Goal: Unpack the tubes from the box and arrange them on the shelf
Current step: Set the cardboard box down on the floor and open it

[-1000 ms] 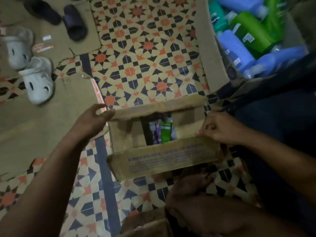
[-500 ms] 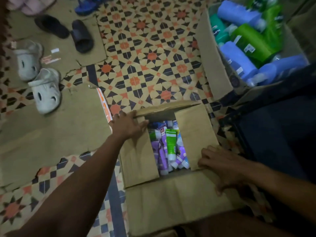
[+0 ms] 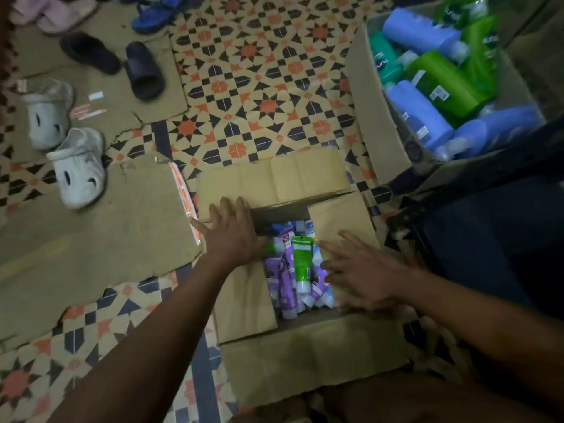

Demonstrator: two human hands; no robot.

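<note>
A brown cardboard box sits on the patterned floor in front of me with its flaps spread. Inside lie several tubes, mostly purple, with one green tube on top, white cap toward me. My left hand rests flat with fingers spread on the left flap, at the edge of the opening. My right hand lies flat, fingers spread, on the right flap, fingertips at the tubes. Neither hand holds anything. No shelf is in view.
A second open carton with blue and green bottles stands at the upper right. Flattened cardboard covers the floor to the left. White clogs, black slides and other footwear lie at the upper left. A dark object fills the right side.
The far flap has folded back flat and the side flaps are pushed wider, showing more tubes. My left hand slid down onto the left flap; my right hand moved up toward the tubes.
</note>
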